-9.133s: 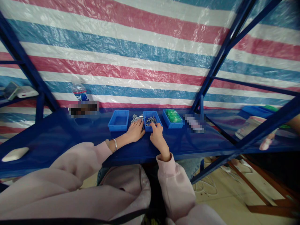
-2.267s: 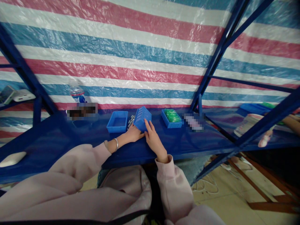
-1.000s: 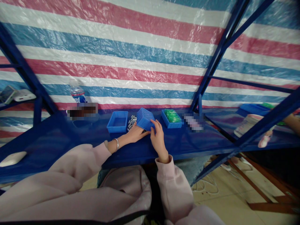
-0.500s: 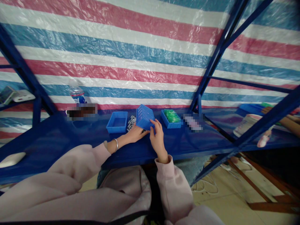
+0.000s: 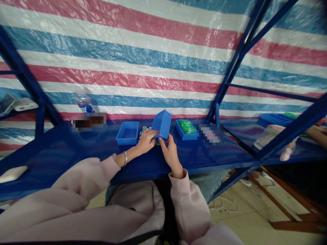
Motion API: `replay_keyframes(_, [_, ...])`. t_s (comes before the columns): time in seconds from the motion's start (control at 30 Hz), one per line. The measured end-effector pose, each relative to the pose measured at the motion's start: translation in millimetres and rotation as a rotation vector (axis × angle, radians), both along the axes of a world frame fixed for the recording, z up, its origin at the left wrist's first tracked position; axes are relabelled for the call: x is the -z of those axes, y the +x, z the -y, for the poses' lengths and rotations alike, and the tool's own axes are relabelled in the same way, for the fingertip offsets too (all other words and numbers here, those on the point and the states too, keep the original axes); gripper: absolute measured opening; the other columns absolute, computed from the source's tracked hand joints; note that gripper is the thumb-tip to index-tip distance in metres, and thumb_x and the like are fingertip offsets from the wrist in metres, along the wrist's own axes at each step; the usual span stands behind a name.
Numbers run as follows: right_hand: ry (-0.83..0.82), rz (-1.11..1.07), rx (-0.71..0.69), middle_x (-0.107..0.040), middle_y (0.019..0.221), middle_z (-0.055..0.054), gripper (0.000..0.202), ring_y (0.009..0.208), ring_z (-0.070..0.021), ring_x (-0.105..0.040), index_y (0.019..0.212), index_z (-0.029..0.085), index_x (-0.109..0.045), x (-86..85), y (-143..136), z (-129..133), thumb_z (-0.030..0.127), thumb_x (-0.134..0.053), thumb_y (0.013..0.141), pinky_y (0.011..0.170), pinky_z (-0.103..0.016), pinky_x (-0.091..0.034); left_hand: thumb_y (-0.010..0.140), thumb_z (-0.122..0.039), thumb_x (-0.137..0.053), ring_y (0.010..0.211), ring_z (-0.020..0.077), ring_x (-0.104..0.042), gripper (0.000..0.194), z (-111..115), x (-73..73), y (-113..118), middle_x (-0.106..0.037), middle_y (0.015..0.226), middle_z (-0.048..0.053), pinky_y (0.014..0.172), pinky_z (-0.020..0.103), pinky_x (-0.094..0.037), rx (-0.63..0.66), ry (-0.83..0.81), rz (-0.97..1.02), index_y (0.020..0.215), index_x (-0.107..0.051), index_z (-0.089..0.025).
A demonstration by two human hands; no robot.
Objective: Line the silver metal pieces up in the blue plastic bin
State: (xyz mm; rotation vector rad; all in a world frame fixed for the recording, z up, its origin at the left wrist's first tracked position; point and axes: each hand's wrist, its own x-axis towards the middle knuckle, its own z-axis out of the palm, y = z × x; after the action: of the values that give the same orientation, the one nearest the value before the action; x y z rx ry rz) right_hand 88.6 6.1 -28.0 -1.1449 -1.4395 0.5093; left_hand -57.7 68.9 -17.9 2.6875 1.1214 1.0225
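A blue box is tilted up on its side above the blue table, between my two hands. My right hand grips its lower edge with thumb and fingers. At its left lower corner, my left hand has its fingers on the box edge. Small metallic pieces lie on the table behind my left hand, partly hidden by the hand and the box. An empty-looking blue bin stands to the left. Right of the held box is another blue bin containing green wrapped items.
A water bottle stands at the back left, by a blurred-out item. A white object lies at the far left of the table. Blue metal posts rise on both sides. At the right are a clear jar and another person's arm.
The held box has turned from showing its ribbed underside to standing tilted on its side. My left hand has shifted onto its edge, and my right fingers have moved lower.
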Motion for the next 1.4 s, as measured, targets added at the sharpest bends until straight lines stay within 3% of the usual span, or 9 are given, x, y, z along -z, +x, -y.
replay_keyframes(0.1, [-0.065,0.029,0.057,-0.07,0.109,-0.01,0.043,0.097,-0.0245,-0.067,0.123,0.019,-0.05,-0.5,1.0,1.8,0.045,-0.054,0.089,0.083,-0.036,-0.052,0.076,-0.005,-0.041,0.096,0.0201,-0.062,0.036,1.2,-0.8,-0.8,-0.071,0.097,0.004,0.101,0.04,-0.04,-0.029,0.033,-0.048,0.099,-0.066,-0.019])
replay_keyframes(0.27, [-0.085,0.036,0.048,-0.07,0.109,-0.009,0.044,0.098,-0.0253,-0.067,0.124,0.021,-0.051,-0.5,1.7,2.1,0.048,-0.053,0.089,0.081,-0.036,-0.052,0.075,-0.004,-0.041,0.074,0.0181,-0.062,0.029,5.5,-11.8,-5.2,-0.069,0.077,0.005,0.084,0.035,-0.046,-0.026,0.202,-0.14,0.087,-0.064,-0.017])
replay_keyframes(0.43, [-0.093,0.053,0.0,-0.069,0.113,-0.009,0.052,0.104,-0.0261,-0.065,0.129,0.021,-0.048,-3.9,-0.6,5.4,0.052,-0.054,0.087,0.085,-0.038,-0.051,0.076,-0.004,-0.042,0.069,0.0172,-0.059,0.024,18.7,-33.6,-18.5,-0.065,0.071,0.004,0.079,0.033,-0.044,-0.006,0.495,-0.227,0.082,-0.062,-0.016])
replay_keyframes(0.6, [-0.127,0.174,0.065,-0.066,0.12,-0.011,0.066,0.108,-0.028,-0.063,0.137,0.021,-0.04,-7.6,-0.4,10.4,0.057,-0.055,0.084,0.088,-0.041,-0.05,0.076,-0.003,-0.041,0.066,0.0174,-0.058,0.024,31.5,-51.4,-38.0,-0.063,0.066,0.004,0.075,0.033,-0.043,-0.092,0.59,-0.287,0.078,-0.061,-0.016])
replay_keyframes(0.9, [-0.147,0.308,0.074,-0.062,0.126,-0.014,0.06,0.117,-0.0276,-0.058,0.135,0.017,-0.045,-3.1,-1.3,9.0,0.052,-0.054,0.087,0.094,-0.041,-0.047,0.075,-0.005,-0.041,0.07,0.022,-0.063,0.026,33.1,-71.4,-80.6,-0.068,0.071,0.007,0.074,0.036,-0.041,-0.383,0.468,-0.392,0.082,-0.064,-0.016])
replay_keyframes(1.2, [-0.114,0.351,0.068,-0.062,0.125,-0.014,0.051,0.116,-0.0276,-0.058,0.132,0.016,-0.047,2.4,2.5,3.9,0.043,-0.053,0.089,0.095,-0.041,-0.047,0.076,-0.007,-0.039,0.08,0.0254,-0.067,0.03,30.5,-65.3,-94.2,-0.071,0.08,0.01,0.075,0.037,-0.04,-0.508,0.252,-0.556,0.087,-0.065,-0.016])
replay_keyframes(1.4, [-0.091,0.38,0.068,-0.063,0.121,-0.015,0.052,0.113,-0.0286,-0.059,0.132,0.013,-0.047,1.3,2.5,4.0,0.041,-0.055,0.088,0.094,-0.042,-0.047,0.075,-0.007,-0.039,0.084,0.026,-0.067,0.032,28.5,-60.5,-98.6,-0.072,0.084,0.011,0.077,0.037,-0.041,-0.509,0.181,-0.597,0.092,-0.065,-0.015])
